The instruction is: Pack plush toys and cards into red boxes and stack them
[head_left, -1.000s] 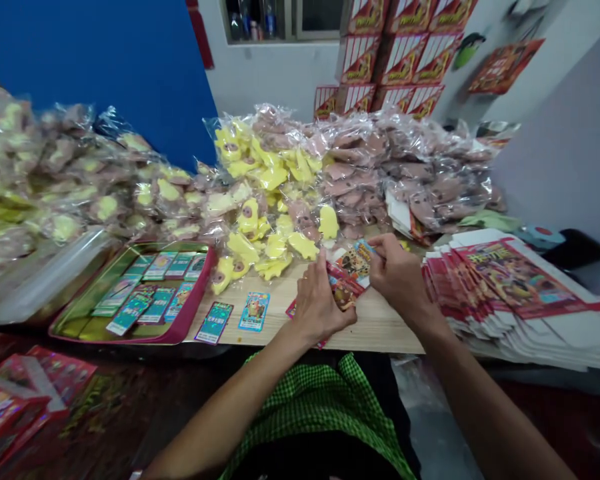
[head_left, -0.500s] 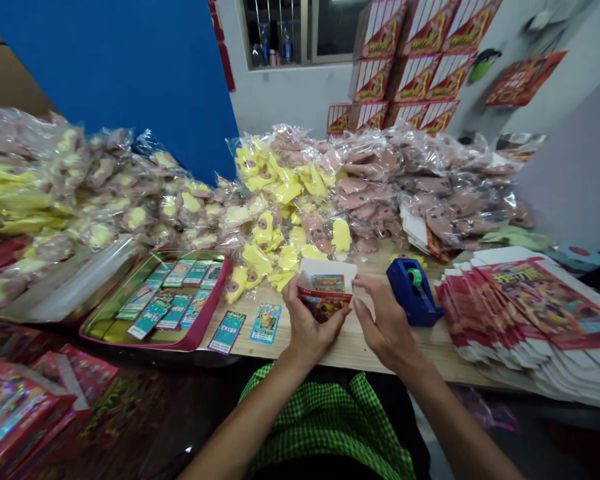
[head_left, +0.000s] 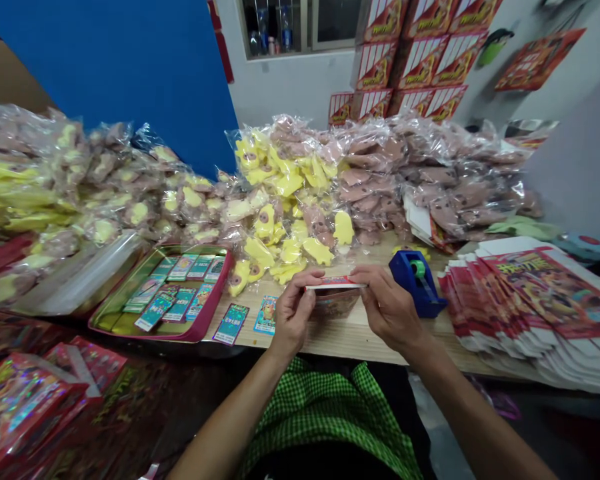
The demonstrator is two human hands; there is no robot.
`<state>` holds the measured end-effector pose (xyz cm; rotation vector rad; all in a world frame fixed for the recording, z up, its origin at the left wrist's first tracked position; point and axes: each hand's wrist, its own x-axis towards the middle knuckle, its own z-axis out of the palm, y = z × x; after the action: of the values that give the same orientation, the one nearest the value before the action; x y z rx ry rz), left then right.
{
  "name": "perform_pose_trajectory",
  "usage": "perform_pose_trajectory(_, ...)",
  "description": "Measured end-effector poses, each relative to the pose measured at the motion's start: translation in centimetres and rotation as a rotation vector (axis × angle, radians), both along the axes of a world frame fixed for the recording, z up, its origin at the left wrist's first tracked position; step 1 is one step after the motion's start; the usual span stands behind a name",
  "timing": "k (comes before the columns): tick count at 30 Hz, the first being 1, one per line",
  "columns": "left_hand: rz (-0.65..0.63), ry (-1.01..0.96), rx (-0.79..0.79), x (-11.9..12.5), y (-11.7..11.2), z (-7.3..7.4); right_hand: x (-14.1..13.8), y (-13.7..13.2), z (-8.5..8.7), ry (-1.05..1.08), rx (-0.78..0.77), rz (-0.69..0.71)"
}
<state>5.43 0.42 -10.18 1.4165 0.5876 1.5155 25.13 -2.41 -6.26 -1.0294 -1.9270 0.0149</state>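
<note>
Both my hands hold a small printed cardboard box (head_left: 336, 301) above the wooden table (head_left: 340, 348), pinching its white-and-red top edge between fingers and thumbs. My left hand (head_left: 293, 313) grips its left end, and my right hand (head_left: 390, 310) grips its right end. The box's lid is folded shut or nearly so, and its front shows a colourful print. Near my left hand lie two loose printed cards (head_left: 231, 324) on the wood. A blue tape dispenser (head_left: 416, 285) stands just beyond my right hand.
A pink-rimmed metal tray (head_left: 200, 333) of printed cards sits left of my hands. Plastic bags of yellow and pink soft toys (head_left: 290, 200) pile along the table's back. Flat red box blanks (head_left: 530, 293) are stacked at right. Shiny red packets (head_left: 15, 407) lie lower left.
The box's white flap, open half a second ago, now lies down along the top. Both hands have moved to its ends, and my view has shifted slightly.
</note>
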Motion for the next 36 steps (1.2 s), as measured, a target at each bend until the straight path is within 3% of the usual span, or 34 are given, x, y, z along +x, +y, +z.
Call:
perform_pose_trajectory(3, -0.058, -0.028, 0.038, 0.2, -0.4, -0.3, 0.7, -0.5, 0.5, -0.146, -0.031, 0.065)
perform_pose_trajectory(8, 0.1, 0.009, 0.004, 1.4, -0.8, -0.5, 0.9, -0.7, 1.0, -0.16, -0.094, 0.08)
perform_pose_trajectory(13, 0.17, 0.1, 0.085, 1.1, -0.4, -0.3, 0.4, -0.3, 1.1, -0.163, -0.054, 0.043)
perform_pose_trajectory(17, 0.119, 0.196, 0.254, -0.1, 0.4, 0.7, 0.6, -0.2, 1.6, -0.207, -0.022, 0.053)
perform_pose_trajectory(24, -0.006, 0.352, 0.406, -2.0, 1.9, 1.8, 1.1, -0.2, 2.6, -0.404, -0.049, 0.09)
perform_pose_trajectory(30, -0.111, 0.582, 0.637, -4.1, 2.8, 1.5, 2.2, -0.4, 1.0, -0.349, 0.03, 0.156)
perform_pose_trajectory(36, 0.021, 0.709, 0.768, -3.7, 2.7, 2.3, 1.3, -0.9, 0.0, -0.186, 0.044, 0.109)
